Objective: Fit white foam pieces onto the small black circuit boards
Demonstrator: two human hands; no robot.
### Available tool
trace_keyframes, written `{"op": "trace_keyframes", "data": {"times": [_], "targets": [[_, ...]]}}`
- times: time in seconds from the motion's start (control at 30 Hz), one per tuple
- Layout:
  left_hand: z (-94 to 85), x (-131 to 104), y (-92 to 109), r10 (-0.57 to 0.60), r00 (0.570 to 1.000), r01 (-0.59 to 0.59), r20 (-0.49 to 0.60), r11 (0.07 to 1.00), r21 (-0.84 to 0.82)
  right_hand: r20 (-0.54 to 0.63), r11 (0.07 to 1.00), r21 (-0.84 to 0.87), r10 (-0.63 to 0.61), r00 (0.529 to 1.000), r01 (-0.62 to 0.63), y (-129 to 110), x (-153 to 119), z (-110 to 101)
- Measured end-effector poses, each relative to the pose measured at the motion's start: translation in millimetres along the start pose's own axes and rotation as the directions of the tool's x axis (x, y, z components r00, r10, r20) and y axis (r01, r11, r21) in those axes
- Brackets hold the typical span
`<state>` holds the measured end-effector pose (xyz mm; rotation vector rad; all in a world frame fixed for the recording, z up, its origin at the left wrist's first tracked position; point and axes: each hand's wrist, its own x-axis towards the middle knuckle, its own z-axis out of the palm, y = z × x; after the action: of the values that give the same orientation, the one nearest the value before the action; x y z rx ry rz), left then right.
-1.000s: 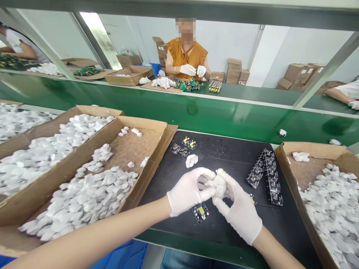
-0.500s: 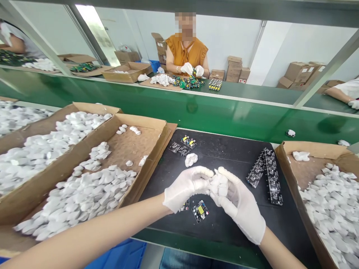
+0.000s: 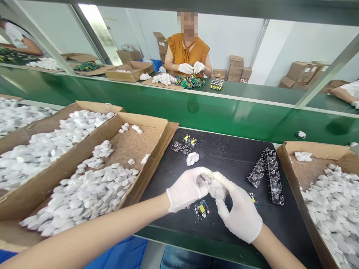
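Hands meet over black mat: left hand and right hand, both gloved, pinch one white plastic shell btwn fingertips. Small circuit board lies just below; cardboard box w/ more shells at left.

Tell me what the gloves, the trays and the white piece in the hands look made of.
Gloves on the left hand and right hand: thin white fabric or latex, matte; which is unclear. Trays: brown corrugated cardboard, raw folded edges. White piece: probably moulded plastic, smooth and opaque, like those heaped in the trays.
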<state>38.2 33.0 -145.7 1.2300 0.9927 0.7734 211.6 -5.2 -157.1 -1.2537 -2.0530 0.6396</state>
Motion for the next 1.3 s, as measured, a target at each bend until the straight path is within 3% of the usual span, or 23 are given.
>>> {"op": "trace_keyframes", "data": {"times": [0.23,0.3,0.37,0.47,0.53,0.63,0.77,0.83,0.93,1.0,1.03,1.07,1.1,1.17,1.23,1.3], "targets": [[-5.2,1,15,-0.14,0.989,0.133,-0.046,0.982,-0.133,-0.02,0.997,-0.059,-0.047,0.999,0.046,4,3,-10],[-6.8,1,20,-0.168,0.981,0.146,-0.1,0.969,-0.199,0.009,0.996,-0.083,0.025,1.0,-0.024,9,7,-11],[-7.8,0,23,-0.204,0.97,0.165,-0.131,0.951,-0.26,0.018,0.961,-0.226,0.165,0.986,-0.157,16,13,-10],[-9.0,0,21,-0.249,0.962,0.201,-0.114,0.924,-0.325,-0.11,0.814,-0.506,0.268,0.957,-0.286,26,19,-5],[-9.6,-1,19,-0.265,0.962,0.223,-0.067,0.903,-0.367,-0.206,0.747,-0.598,0.207,0.956,-0.291,29,20,-5],[-7.4,-3,15,-0.251,0.966,0.25,0.062,0.843,-0.476,-0.268,0.769,-0.616,0.001,0.964,-0.172,25,17,-6],[4.0,-9,15,-0.121,0.956,0.255,0.268,0.793,-0.552,-0.135,0.859,-0.479,-0.273,0.953,0.178,18,11,-3],[9.3,-12,15,-0.02,0.933,0.229,0.359,0.801,-0.552,-0.114,0.865,-0.451,-0.302,0.946,0.221,17,10,0],[7.9,-13,13,0.012,0.909,0.153,0.417,0.921,-0.359,-0.155,0.904,-0.389,-0.255,0.954,0.178,16,10,0],[-1.8,-7,9,-0.011,0.953,0.017,0.301,1.0,-0.019,-0.198,0.975,-0.188,-0.155,0.968,0.118,14,10,-2],[-9.2,-2,8,0.024,0.983,-0.062,0.185,0.977,0.203,-0.203,0.998,-0.036,-0.066,0.977,0.06,12,10,-3],[-17.7,4,7,0.11,0.994,-0.111,0.03,0.886,0.45,-0.182,0.992,0.127,0.036,0.983,-0.013,10,10,-3],[-26.8,10,6,0.249,0.965,-0.134,-0.079,0.73,0.67,-0.142,0.956,0.278,0.134,0.981,-0.091,8,10,-4],[-43.9,22,6,0.402,0.909,-0.082,-0.111,0.434,0.897,-0.042,0.842,0.496,0.266,0.963,-0.211,5,11,-5],[-56.0,32,7,0.418,0.897,0.012,-0.143,0.301,0.954,0.033,0.744,0.611,0.319,0.947,-0.272,3,12,-6],[-60.9,37,7,0.377,0.914,0.048,-0.151,0.27,0.962,0.093,0.665,0.666,0.374,0.923,-0.337,2,14,-8]]}}
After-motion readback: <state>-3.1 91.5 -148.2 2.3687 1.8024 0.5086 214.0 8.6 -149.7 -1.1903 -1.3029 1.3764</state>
